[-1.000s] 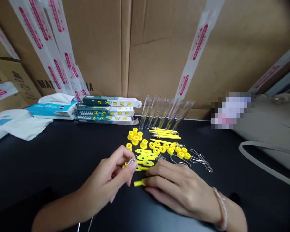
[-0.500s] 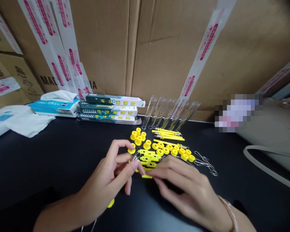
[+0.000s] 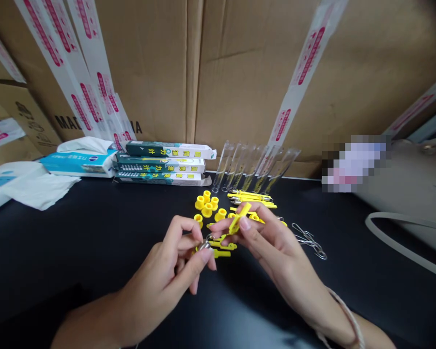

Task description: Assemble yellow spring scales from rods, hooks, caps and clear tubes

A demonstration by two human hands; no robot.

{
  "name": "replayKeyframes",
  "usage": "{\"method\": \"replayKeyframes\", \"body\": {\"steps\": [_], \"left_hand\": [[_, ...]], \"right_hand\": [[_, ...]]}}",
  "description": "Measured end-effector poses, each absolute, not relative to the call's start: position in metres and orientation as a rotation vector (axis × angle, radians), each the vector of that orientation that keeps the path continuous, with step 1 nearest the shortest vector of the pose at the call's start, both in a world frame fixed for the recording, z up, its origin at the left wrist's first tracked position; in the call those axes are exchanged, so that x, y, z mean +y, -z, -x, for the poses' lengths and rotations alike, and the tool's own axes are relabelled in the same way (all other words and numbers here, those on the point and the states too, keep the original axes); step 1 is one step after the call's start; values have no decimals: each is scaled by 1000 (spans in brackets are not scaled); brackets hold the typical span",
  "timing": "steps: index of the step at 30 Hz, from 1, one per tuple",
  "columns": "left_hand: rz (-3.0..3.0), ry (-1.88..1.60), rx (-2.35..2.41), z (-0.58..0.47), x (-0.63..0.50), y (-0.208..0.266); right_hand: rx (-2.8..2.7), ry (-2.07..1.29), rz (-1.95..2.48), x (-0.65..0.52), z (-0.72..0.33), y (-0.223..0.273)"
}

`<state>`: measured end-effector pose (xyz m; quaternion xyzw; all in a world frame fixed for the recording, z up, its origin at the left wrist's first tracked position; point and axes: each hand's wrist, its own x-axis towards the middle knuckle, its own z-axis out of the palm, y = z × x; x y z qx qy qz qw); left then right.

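Apparently at a lining-up step, the left hand [image 3: 178, 264] pinches a metal spring [image 3: 204, 245], the right hand [image 3: 276, 245] a yellow strip [image 3: 240, 218] near it; next calls for steady alignment.

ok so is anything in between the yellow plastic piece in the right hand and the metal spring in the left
Nothing visible: the yellow plastic piece in the right hand faces the metal spring in the left hand across a small gap. Other yellow pieces lie on the table beyond.
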<state>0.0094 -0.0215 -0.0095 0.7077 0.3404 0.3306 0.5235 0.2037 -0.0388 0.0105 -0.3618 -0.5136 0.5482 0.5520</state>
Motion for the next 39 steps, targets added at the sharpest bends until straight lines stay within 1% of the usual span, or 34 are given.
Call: {"method": "replayKeyframes", "body": {"steps": [7, 14, 19, 26, 32, 39], "left_hand": [[-1816, -765, 880, -10, -19, 8], [-2090, -1063, 1021, -10, -16, 5], [-2129, -1074, 1042, -11, -16, 4], [-1994, -1067, 1065, -10, -16, 2], [-1718, -906, 970, -10, -14, 0], [-1391, -835, 829, -13, -10, 8]], "right_hand": [[-1129, -1504, 798, -50, -201, -9], [-959, -1577, 748, -58, -202, -4], [-893, -1673, 721, -59, -206, -3], [-823, -1709, 699, -55, -208, -4], [-861, -1690, 728, -53, -209, -5], [-912, -1645, 793, -51, -211, -5]]}}
